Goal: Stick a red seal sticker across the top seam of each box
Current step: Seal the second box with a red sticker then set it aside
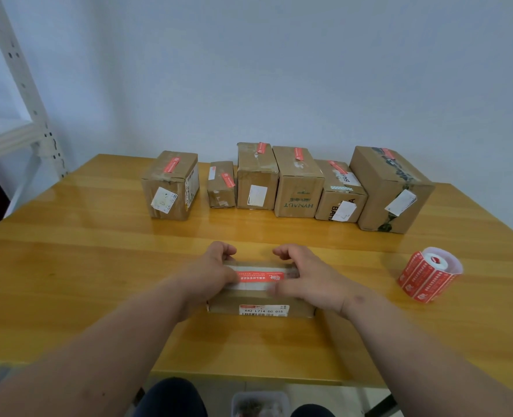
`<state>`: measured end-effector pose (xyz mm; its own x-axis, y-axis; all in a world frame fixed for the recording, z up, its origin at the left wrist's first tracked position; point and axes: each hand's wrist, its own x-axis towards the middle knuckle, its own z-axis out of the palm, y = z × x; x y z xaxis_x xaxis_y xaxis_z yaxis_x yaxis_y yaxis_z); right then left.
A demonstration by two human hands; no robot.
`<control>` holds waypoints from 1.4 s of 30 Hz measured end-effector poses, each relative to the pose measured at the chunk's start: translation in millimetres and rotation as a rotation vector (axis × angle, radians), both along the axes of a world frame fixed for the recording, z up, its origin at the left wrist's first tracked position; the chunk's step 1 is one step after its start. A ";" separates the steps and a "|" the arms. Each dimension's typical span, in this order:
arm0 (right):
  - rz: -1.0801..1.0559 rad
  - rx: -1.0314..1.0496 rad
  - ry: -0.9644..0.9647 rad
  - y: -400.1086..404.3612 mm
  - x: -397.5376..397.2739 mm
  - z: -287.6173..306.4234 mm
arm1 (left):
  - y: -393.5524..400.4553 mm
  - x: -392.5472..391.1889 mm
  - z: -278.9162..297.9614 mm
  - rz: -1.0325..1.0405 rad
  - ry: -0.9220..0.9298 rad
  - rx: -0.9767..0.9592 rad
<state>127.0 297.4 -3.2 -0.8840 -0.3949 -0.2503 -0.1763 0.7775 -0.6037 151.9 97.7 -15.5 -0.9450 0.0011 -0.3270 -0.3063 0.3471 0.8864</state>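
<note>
A low cardboard box (261, 308) lies on the wooden table (98, 281) in front of me, with a barcode label on its near side. A red seal sticker (259, 276) lies along the white tape on the box's top. My left hand (213, 272) rests on the box's left end, thumb on the sticker's left tip. My right hand (306, 278) rests on the right end, thumb by the sticker's right tip, fingers curled above the far edge. A roll of red seal stickers (428, 273) lies on the table to the right.
Several cardboard boxes (294, 183) stand in a row at the back of the table, each with a red sticker on top. A white metal shelf frame (23, 100) stands at the left. A clear bin (259, 404) sits on the floor between my knees.
</note>
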 end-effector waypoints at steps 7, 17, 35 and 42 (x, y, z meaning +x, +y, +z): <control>0.031 0.007 -0.010 10.3 -3.0 10.5 | -13.6 4.1 9.1 -0.033 -0.017 0.077; -0.153 -0.286 -0.192 18.5 -4.1 15.1 | -23.6 9.2 18.6 -0.040 -0.073 0.139; -0.370 -0.238 -0.015 23.5 -12.2 4.4 | -1.5 2.2 6.2 -0.181 0.299 -0.717; -0.450 -0.187 -0.078 29.9 -11.2 13.8 | 15.2 1.0 11.1 -0.348 0.266 -0.736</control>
